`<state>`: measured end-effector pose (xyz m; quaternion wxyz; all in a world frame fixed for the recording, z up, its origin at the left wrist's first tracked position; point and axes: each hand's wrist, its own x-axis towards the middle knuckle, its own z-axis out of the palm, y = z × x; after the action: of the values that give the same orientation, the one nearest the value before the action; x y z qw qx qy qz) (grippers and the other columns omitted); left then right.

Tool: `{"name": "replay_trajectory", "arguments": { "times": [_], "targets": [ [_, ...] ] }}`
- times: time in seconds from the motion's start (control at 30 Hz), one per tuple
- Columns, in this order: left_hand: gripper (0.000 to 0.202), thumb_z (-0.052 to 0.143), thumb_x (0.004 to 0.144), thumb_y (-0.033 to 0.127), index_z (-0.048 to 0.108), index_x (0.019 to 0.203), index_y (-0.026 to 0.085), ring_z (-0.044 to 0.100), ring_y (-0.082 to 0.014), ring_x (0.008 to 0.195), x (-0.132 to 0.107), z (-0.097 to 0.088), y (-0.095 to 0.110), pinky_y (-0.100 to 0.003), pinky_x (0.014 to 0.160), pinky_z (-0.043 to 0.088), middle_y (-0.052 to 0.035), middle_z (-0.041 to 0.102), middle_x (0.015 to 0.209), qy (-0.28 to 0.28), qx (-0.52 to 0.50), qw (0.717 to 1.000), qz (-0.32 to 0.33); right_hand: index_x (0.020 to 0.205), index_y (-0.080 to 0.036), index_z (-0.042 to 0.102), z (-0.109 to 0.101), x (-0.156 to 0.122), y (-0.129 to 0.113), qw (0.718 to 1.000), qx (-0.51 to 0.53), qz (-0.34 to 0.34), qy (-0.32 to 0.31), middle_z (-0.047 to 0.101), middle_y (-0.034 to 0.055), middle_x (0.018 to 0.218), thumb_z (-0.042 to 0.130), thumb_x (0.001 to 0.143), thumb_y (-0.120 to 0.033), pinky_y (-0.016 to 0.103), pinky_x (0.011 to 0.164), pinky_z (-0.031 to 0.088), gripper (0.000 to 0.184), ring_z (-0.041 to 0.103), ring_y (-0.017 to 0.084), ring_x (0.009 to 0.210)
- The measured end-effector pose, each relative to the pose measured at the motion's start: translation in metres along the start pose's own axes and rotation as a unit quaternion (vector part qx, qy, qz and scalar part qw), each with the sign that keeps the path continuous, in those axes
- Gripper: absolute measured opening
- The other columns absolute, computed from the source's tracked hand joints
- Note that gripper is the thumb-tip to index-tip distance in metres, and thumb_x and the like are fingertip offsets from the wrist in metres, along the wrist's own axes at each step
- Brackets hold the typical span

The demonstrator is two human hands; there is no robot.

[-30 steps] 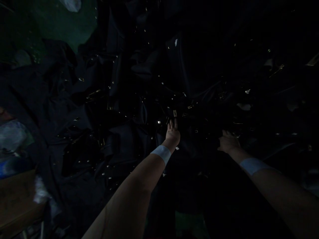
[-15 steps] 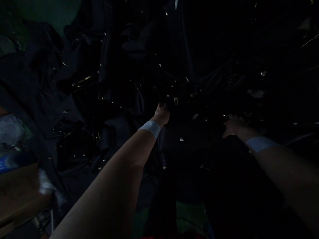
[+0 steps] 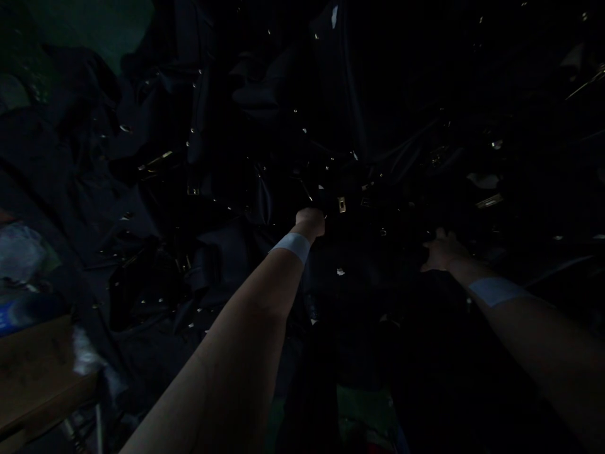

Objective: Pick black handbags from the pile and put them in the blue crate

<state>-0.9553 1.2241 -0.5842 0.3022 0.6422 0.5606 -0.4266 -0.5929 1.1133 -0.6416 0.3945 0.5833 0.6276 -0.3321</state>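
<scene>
Left hand (image 3: 311, 222) grip closed on dark bag (image 3: 340, 252), beside its brass clasp (image 3: 341, 203).

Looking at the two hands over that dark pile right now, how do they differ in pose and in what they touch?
The left hand is closed into a fist in the dark bags beside a small gold clasp; the right hand lies flatter, fingers spread on the pile. The left hand reaches farther forward, the right hand sits nearer and out to the side. Both wear a pale wristband.

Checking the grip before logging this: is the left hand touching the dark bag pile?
Touching. In the head view the left hand is closed into the dark bag pile, its fingers buried in the black material beside a small gold clasp.
</scene>
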Motion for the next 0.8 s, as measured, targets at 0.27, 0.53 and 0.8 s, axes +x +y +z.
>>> {"name": "replay_trajectory", "arguments": {
  "times": [0.27,0.53,0.8],
  "targets": [
    [0.038,0.061,0.080,0.013,0.074,0.116,0.013,0.065,-0.0291,0.113,-0.041,0.036,0.018,-0.034,0.096,0.054,-0.0176,0.071,0.111,-0.042,-0.004,0.999,0.010,0.110,-0.009,0.075,-0.009,-0.019,-0.015,0.998,-0.022,-0.053,-0.011,0.056,0.0198,0.126,0.070,0.074,-0.032,0.039,0.097,0.048,0.044,0.055,0.033,0.115],
    [0.035,0.053,0.088,0.023,0.071,0.117,0.018,0.068,-0.0257,0.107,-0.168,0.070,0.017,-0.032,0.089,0.055,-0.0117,0.071,0.113,-0.029,-0.024,0.999,0.024,0.102,-0.010,0.076,-0.003,-0.088,-0.041,0.993,0.004,-0.103,0.052,0.063,0.0194,0.116,0.054,0.082,-0.010,0.034,0.088,0.050,0.030,0.063,0.027,0.104],
    [0.027,0.052,0.092,0.034,0.074,0.101,0.019,0.069,-0.0249,0.097,-0.310,0.039,0.022,-0.033,0.082,0.052,-0.0083,0.073,0.101,0.019,-0.045,0.996,0.068,0.099,-0.011,0.074,0.016,-0.227,-0.007,0.991,0.072,-0.084,0.079,0.065,0.0173,0.112,0.050,0.079,-0.006,0.035,0.086,0.052,0.032,0.065,0.027,0.102]
  ]
}}
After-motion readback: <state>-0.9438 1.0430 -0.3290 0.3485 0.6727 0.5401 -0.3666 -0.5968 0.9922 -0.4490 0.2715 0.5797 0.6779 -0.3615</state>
